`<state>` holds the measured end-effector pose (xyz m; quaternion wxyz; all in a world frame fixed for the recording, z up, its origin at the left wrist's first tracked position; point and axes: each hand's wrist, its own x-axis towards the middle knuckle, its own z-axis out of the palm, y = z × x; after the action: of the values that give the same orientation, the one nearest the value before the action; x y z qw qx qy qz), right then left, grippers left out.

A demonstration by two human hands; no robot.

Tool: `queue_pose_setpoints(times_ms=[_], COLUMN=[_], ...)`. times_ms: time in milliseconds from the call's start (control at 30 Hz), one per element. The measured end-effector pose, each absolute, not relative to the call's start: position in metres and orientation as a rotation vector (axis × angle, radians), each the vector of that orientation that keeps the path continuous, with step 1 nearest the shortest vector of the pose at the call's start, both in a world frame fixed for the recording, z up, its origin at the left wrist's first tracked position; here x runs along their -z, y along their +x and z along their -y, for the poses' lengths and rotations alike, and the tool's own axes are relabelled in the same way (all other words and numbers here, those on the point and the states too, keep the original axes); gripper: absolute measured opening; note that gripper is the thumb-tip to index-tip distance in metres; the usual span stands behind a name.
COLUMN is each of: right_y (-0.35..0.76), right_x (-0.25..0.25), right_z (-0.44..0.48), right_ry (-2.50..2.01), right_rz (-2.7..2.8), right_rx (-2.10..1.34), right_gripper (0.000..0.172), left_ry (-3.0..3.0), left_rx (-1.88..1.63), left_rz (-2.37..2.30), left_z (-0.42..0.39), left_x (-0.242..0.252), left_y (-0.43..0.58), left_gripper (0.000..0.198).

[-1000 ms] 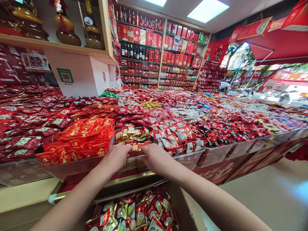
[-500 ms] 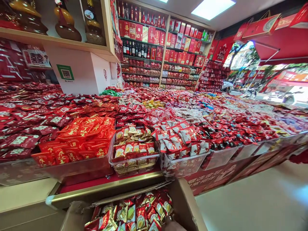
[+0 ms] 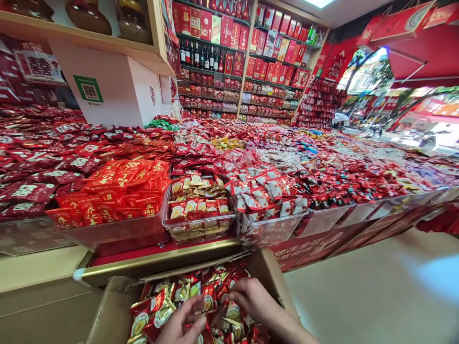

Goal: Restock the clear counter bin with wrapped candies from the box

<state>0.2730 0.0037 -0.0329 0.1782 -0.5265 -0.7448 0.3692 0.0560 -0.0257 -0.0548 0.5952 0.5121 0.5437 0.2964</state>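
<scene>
An open cardboard box at the bottom of the view is full of red and gold candy packets. Both my hands are down in it. My left hand curls its fingers over a clump of packets near the box's middle. My right hand is just to its right, fingers bent down into the packets and closed round some. Right above the box, on the counter edge, stands a clear plastic bin filled with the same kind of packets.
A long counter with a brass edge carries many clear bins of red-wrapped sweets, among them orange-red packets on the left and red-white packets on the right. Shelves of bottles and red boxes line the back wall. Pale floor lies to the right.
A second ago both hands were on the front of the clear bin. They dropped out of view, and now they are in the cardboard box among the packets. The camera has tilted downward.
</scene>
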Motion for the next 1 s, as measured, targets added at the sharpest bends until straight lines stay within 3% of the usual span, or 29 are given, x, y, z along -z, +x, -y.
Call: queue_pose_setpoints(times_ms=[100, 267, 500, 633, 733, 833, 933, 1000], right_y=[0.257, 0.235, 0.221, 0.217, 0.22, 0.232, 0.252, 0.267], right_x=[0.006, -0.011, -0.006, 0.002, 0.008, 0.006, -0.021, -0.055], right_z=[-0.004, -0.005, -0.007, -0.007, -0.005, -0.002, 0.0, -0.006], right_ry=[-1.307, -1.251, -1.262, -1.327, -1.36, -1.287, -1.151, -1.091], right_rz=[1.793, 1.549, 1.35, 1.209, 1.284, 1.454, 1.706, 1.911], right_rx=[-1.154, -1.122, -0.977, -1.011, -0.949, -1.04, -1.206, -1.05], right_gripper=[0.025, 0.028, 0.035, 0.037, 0.039, 0.03, 0.019, 0.016], left_ry=[0.964, 1.001, 0.907, 0.698, 0.744, 0.819, 0.951, 1.172], left_rx=[-0.79, -0.906, -1.041, -1.071, -1.02, -1.032, -1.019, -0.991], left_rz=[-1.155, -1.181, -1.242, -1.189, -1.156, -1.166, -1.22, -1.317], left_z=[0.019, 0.014, 0.02, 0.022, 0.024, 0.027, 0.029, 0.024], left_x=[0.027, -0.01, -0.012, -0.005, 0.003, 0.013, 0.01, -0.007], left_y=[0.081, 0.099, 0.102, 0.106, 0.103, 0.096, 0.087, 0.08], left_gripper=[0.061, 0.03, 0.03, 0.043, 0.041, 0.037, 0.035, 0.033])
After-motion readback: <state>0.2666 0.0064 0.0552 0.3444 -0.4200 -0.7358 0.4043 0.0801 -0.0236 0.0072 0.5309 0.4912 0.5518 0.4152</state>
